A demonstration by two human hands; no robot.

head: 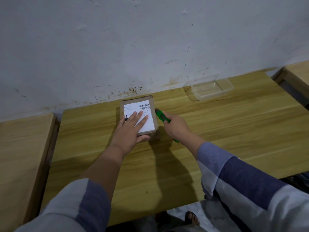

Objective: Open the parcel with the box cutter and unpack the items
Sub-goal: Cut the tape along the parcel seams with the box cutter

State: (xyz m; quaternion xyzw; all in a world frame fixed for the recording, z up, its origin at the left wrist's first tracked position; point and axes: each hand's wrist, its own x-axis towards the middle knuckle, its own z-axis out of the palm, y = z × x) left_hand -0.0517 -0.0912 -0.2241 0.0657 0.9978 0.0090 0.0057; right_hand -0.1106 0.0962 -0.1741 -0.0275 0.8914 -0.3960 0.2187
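Observation:
A small brown cardboard parcel (154, 114) with a white shipping label lies on the wooden table near the wall. My left hand (130, 129) rests flat on its top, fingers spread over the label and thumb against the near side. My right hand (175, 127) grips a green box cutter (161, 116). The cutter's tip touches the parcel's right edge near the top. Whether a blade is out is too small to tell.
A clear plastic container (211, 88) stands at the back right of the wooden table (234, 131), against the stained wall. Another table (20, 148) adjoins on the left, and a third (297, 72) sits at the far right. A foot shows below the table's near edge.

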